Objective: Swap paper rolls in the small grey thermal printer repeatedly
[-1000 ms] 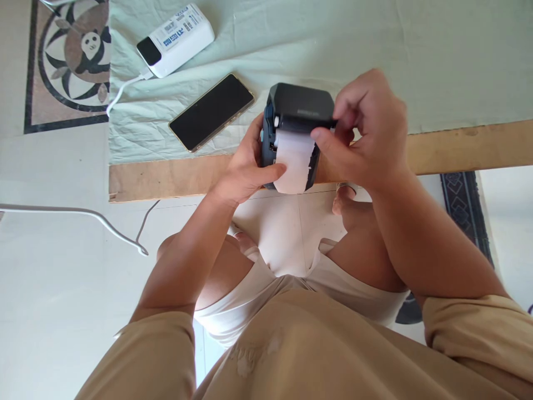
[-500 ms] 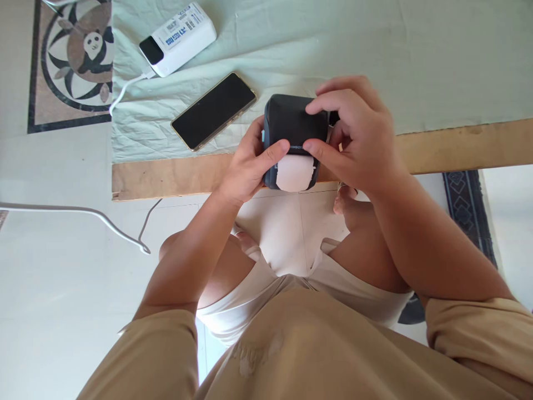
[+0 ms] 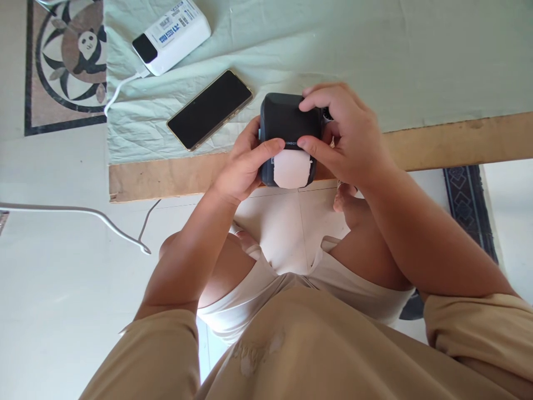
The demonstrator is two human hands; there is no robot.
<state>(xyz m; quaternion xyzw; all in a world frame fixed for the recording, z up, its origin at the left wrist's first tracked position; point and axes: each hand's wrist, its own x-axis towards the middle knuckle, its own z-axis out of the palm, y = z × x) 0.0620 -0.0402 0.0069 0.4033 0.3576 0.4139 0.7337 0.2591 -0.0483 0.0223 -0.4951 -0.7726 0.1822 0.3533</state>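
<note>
Right now, on the head view, both of my hands are wrapped around a small dark label printer (image 3: 287, 119) held at the near edge of the table (image 3: 166, 178), partly over the bare wooden strip and partly over the pale green cloth (image 3: 375, 50). My left hand (image 3: 241, 166) cups the printer's left side, fingers curled behind it and the thumb laid across the front of the lid, just above the slot. My right hand (image 3: 345, 139) grips the right side: the forefinger bends over the top corner and the thumb presses the lid's front edge, so the two thumb tips nearly meet over the printed brand mark. Both hands are closed firmly on the printer, with nothing else in them. A short tongue of white paper (image 3: 291, 169) sticks out below the lid toward me, its end ragged.

To the left of the printer, a black phone (image 3: 209, 109) lies face up and tilted on the cloth, near but not touching my left hand. Farther back, a white power bank (image 3: 170, 36) rests on the cloth with a white cable (image 3: 120, 89) running off its near end. Beneath the table I see my knees and the light floor, where a thin white wire (image 3: 83, 214) trails.
</note>
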